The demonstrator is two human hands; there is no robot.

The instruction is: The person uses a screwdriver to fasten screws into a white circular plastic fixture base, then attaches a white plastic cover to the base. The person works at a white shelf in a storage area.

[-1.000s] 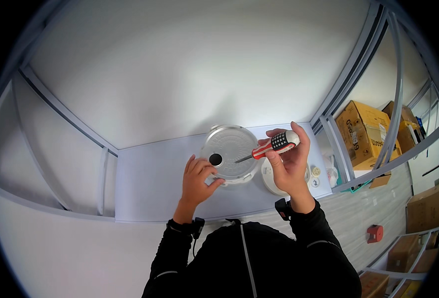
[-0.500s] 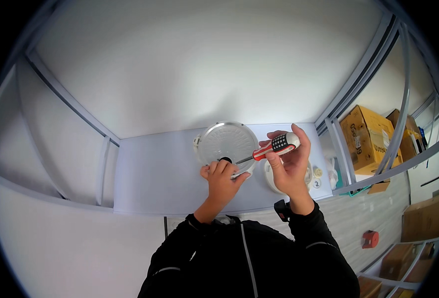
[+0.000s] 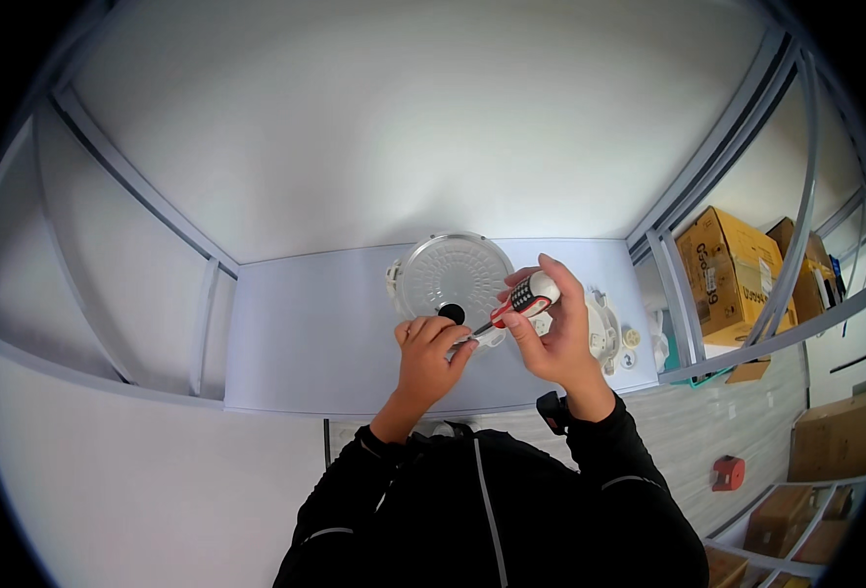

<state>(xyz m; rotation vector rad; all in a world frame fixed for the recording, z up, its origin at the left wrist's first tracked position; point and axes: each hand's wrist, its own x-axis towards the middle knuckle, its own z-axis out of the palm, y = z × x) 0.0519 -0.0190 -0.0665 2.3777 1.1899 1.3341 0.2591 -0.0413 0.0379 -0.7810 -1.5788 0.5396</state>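
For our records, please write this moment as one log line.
left hand: at round lid, near edge | right hand: holds screwdriver, tip near left hand

Soft light brightens the smooth white panel [image 3: 404, 127], with a faint shadow above the pale rectangular table [image 3: 296, 343]; fisheye distortion bows the grey metal bars [image 3: 813, 167] near black corners.

Yellow cardboard box [image 3: 715, 269], red stool [image 3: 729, 474]
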